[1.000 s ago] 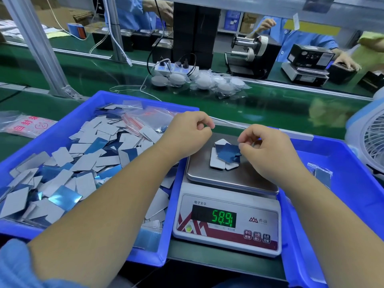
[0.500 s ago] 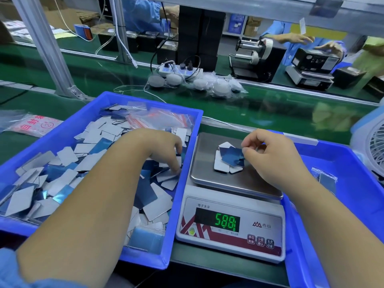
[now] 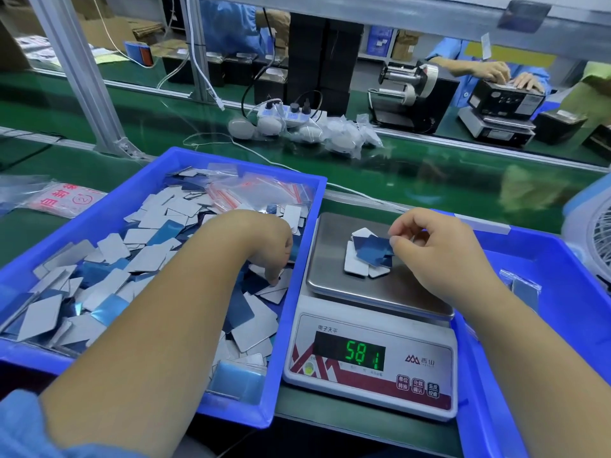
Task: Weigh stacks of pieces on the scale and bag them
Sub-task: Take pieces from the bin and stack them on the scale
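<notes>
A small stack of blue and white pieces [image 3: 358,264] lies on the steel pan of the scale [image 3: 330,279], whose display [image 3: 363,353] reads 58.1. My right hand [image 3: 433,252] hovers over the pan and pinches the edge of the top blue piece [image 3: 372,251] between thumb and forefinger. My left hand [image 3: 264,246] is down in the left blue tray [image 3: 299,246]. Its curled fingertips close on a loose white piece [image 3: 276,285] near the tray's right wall. Many loose pieces [image 3: 139,259] fill that tray.
Clear zip bags [image 3: 261,190] lie at the back of the left tray. A right blue tray [image 3: 549,259] holds a filled bag [image 3: 524,289]. A fan [image 3: 598,239] stands at the far right, a bag packet [image 3: 62,200] at the left. Other workers sit across the green conveyor [image 3: 413,173].
My left hand left the scale and dropped into the left tray onto the loose pieces. My right hand stayed at the stack. The reading fell from 58.9 to 58.1.
</notes>
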Demonstrator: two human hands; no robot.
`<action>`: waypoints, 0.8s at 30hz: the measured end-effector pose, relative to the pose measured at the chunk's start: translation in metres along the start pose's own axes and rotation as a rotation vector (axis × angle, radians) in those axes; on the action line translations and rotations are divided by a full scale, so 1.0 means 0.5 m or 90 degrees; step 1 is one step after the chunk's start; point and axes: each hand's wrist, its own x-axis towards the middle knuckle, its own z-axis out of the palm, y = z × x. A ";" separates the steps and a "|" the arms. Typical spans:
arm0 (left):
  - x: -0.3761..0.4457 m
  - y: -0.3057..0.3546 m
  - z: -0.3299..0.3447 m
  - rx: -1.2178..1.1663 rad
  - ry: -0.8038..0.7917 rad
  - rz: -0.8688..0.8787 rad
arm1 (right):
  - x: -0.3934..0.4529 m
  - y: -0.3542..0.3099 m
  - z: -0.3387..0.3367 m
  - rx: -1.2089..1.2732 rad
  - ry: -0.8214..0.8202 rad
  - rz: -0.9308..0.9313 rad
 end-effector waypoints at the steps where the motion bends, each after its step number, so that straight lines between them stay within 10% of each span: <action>1: 0.000 -0.002 -0.001 -0.008 0.004 -0.003 | 0.000 0.000 0.000 0.004 0.000 0.001; 24: -0.023 -0.015 -0.012 -0.010 -0.065 0.016 | -0.004 -0.003 -0.005 0.007 -0.007 -0.003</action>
